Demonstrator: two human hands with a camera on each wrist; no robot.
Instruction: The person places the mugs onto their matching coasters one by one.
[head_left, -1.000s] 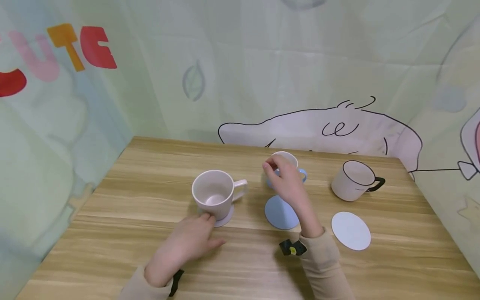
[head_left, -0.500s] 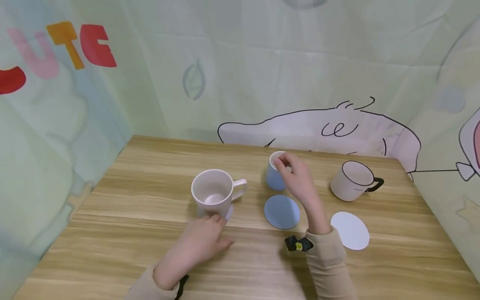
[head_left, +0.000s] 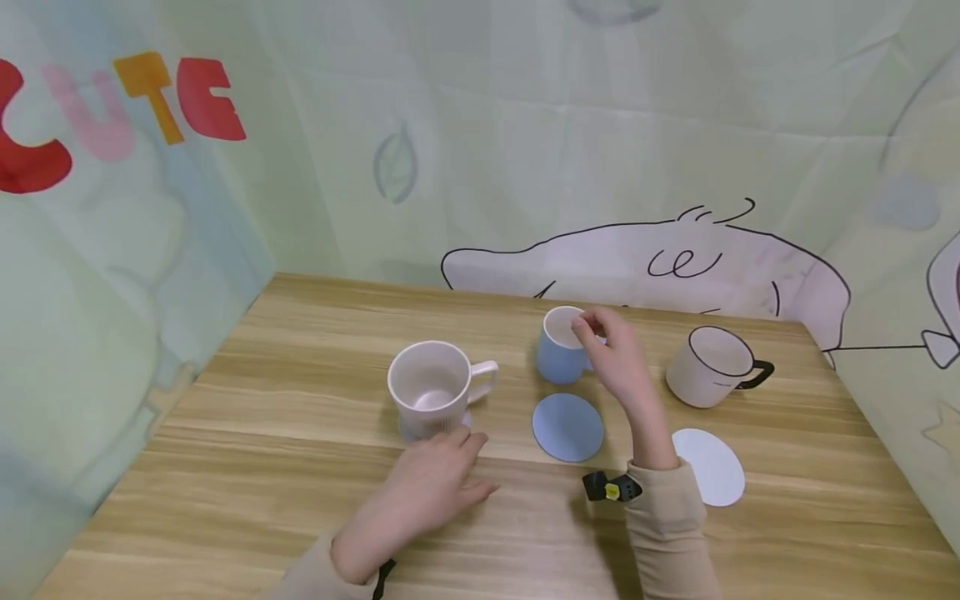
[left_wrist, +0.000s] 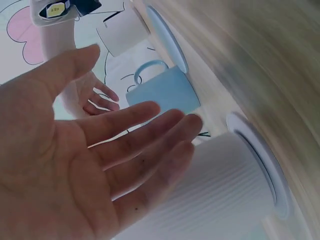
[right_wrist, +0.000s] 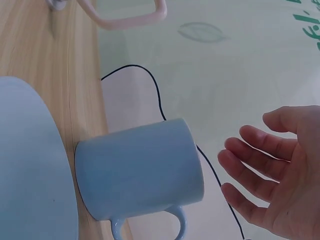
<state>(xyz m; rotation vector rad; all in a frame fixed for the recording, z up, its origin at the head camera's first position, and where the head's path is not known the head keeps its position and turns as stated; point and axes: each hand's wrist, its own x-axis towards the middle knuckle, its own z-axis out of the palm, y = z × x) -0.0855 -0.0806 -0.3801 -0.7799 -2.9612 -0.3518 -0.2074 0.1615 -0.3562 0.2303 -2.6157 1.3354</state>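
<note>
A pale ribbed mug (head_left: 429, 392) stands on a round coaster (left_wrist: 280, 195), its handle to the right. My left hand (head_left: 431, 483) is just in front of that mug, fingers extended; in the left wrist view the fingers (left_wrist: 145, 145) overlap its ribbed side and hold nothing. A blue mug (right_wrist: 140, 170) stands upright behind a round blue coaster (head_left: 567, 427). Over the blue mug's right side hovers my right hand (head_left: 617, 354), its fingers loosely bent. The right wrist view shows a gap between those fingertips (right_wrist: 230, 155) and the blue mug's rim.
To the right stands a white mug (head_left: 705, 371) with a dark rim and black handle. In front of it lies a white round coaster (head_left: 712, 467), partly covered by the right sleeve. A printed cloth (head_left: 510, 150) hangs behind the wooden table (head_left: 315, 358).
My right hand has shifted right, from the left of the blue mug's rim to above its handle side. My left hand has slid right along the front of the pale mug. The mugs stay put.
</note>
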